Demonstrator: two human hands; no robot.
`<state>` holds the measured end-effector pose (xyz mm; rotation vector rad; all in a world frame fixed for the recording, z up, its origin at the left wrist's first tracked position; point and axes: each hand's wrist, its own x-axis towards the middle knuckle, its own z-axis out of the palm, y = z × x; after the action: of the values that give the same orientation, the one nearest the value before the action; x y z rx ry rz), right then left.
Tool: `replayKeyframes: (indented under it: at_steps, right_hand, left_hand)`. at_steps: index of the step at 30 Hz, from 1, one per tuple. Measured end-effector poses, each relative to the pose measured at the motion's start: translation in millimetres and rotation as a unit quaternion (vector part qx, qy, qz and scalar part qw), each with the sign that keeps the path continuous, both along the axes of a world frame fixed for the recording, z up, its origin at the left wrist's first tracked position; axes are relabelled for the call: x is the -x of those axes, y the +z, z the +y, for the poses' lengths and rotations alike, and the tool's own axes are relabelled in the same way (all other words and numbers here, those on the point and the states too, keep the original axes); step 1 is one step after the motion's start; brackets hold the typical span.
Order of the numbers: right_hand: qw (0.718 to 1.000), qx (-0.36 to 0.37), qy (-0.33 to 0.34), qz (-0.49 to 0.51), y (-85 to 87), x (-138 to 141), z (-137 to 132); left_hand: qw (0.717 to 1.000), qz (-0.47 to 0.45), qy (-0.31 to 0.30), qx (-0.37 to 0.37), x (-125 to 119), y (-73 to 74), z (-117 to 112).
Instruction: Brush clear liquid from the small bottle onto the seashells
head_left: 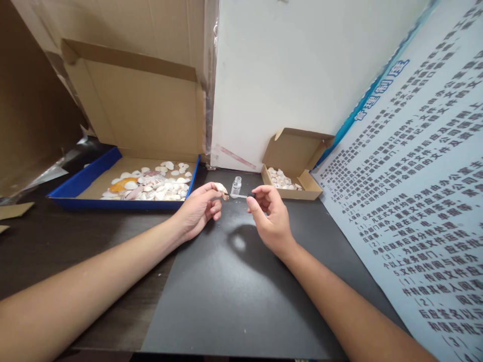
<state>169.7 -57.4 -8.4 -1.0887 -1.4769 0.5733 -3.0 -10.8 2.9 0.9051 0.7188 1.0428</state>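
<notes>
Between the thumb and fingers of my left hand [199,213] is a small whitish seashell [221,188] with a brown lower edge. My right hand [272,217] pinches a small black cap [250,195], from which a thin pale applicator stick [238,196] points left. The stick's tip is at the shell's lower edge; whether they touch I cannot tell. Just behind the stick a small clear glass bottle [236,185] stands upright, uncapped, on the dark grey mat [211,296].
Left of my hands lies an open blue-sided cardboard box [113,203] with many shells [166,190] inside. A smaller open carton [316,191] at the back right holds whitish shells [281,179]. A white panel [275,75] and a printed poster [407,166] border the table.
</notes>
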Motion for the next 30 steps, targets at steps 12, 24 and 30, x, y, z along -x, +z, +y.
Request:
replayKeyframes:
  at_steps: [12, 24, 30]
  right_hand:
    - [0.997, 0.022, -0.018, -0.066, 6.5, 1.2, -3.7]
    - [0.993, 0.049, -0.017, -0.103, 5.8, -2.1, -2.5]
    - [0.991, 0.053, -0.026, -0.121, 6.4, -2.4, -2.6]
  left_hand:
    - [1.000, 0.004, 0.002, -0.011, -1.3, -0.4, -0.8]
    - [1.000, 0.001, 0.001, -0.011, -1.3, -0.8, -0.9]
    - [1.000, -0.003, 0.003, -0.005, -0.9, 0.4, -1.5]
